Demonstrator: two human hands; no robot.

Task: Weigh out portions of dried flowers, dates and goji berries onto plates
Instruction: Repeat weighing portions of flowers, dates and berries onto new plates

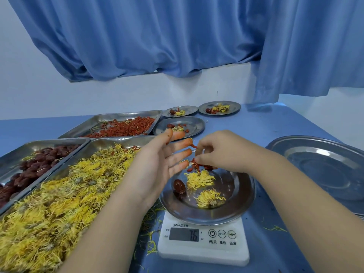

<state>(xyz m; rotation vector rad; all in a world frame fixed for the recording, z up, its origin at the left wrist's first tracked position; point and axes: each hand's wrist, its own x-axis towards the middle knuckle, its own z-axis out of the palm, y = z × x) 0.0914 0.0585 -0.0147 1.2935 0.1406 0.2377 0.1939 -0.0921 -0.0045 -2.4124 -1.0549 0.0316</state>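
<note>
Scale [203,245], bottom centre, reads 76; decimal point not legible. The plate [245,203] on it holds one date [179,189], two dried flowers [199,179] and a few goji berries [197,166] at its far edge. Left hand [159,168] is spread flat over the plate's left rim, likely so stuck berries drop inside. Right hand [218,152] pinches berries just above the pile, probably trimming the weight. Left of frame: flower tray [122,139], date tray [49,141], goji tray [128,113]. Three filled plates [199,125] sit on the worktop [275,123] behind; empty plates [315,160] right.
</note>
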